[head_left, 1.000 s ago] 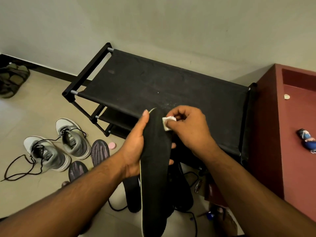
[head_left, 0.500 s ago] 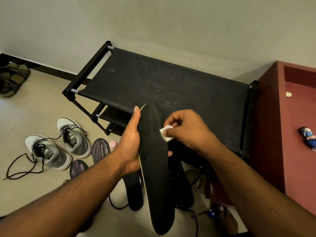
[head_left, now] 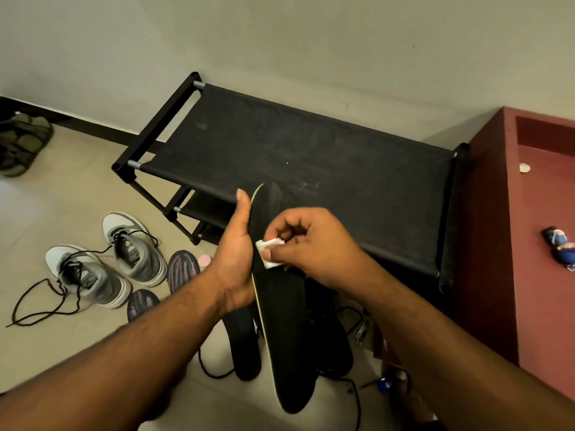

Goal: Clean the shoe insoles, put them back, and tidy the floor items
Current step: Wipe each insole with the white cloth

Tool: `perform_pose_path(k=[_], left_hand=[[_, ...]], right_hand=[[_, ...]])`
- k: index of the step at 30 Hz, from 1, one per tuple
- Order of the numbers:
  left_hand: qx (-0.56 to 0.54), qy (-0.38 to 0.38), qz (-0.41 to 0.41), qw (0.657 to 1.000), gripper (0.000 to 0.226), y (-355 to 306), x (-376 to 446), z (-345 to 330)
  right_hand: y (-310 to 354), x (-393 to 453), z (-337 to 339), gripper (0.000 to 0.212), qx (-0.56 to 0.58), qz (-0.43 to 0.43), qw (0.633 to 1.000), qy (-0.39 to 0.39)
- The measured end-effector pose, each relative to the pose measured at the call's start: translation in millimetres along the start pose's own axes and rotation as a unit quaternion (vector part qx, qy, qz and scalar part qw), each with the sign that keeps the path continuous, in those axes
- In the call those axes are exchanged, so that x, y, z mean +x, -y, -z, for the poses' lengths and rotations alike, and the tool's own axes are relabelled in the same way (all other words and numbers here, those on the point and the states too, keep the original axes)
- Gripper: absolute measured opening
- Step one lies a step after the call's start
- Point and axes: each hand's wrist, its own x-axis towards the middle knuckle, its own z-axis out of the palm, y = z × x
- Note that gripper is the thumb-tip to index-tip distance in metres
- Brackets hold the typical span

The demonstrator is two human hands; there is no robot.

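My left hand [head_left: 235,259] holds a long black insole [head_left: 283,337] upright by its left edge, thumb lying along the rim. My right hand [head_left: 311,244] pinches a small white wipe [head_left: 270,252] and presses it on the insole's upper middle. Another black insole [head_left: 244,346] lies on the floor under my hands, beside a black shoe [head_left: 329,331]. Two dark striped insoles [head_left: 182,269] lie further left next to a pair of grey sneakers [head_left: 109,259] with loose laces.
A black fabric shoe rack [head_left: 311,157] stands against the wall ahead. A red-brown cabinet [head_left: 497,244] on the right carries a small blue object [head_left: 561,245]. Olive sandals [head_left: 21,144] sit at the far left. A pink round item [head_left: 205,260] and small tools [head_left: 362,331] lie on the tiles.
My right hand has drawn the wipe down the insole from its toe end toward the middle. The insole has lifted slightly and my left hand keeps its hold.
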Motion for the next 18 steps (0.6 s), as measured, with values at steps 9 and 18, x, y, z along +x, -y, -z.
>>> perform_pose_path(k=[9,18], left_hand=[[-0.012,0.003,-0.023,1.000,0.089,6.3,2.9,2.7],[-0.011,0.001,-0.025,1.000,0.081,12.1,-1.2,-4.1]], right_hand=[[-4.2,6.4,35.8,0.017,-0.069,0.002,0.972,-0.225],[-6.2,-0.1,5.8,0.011,-0.062,0.037,0.987,-0.141]])
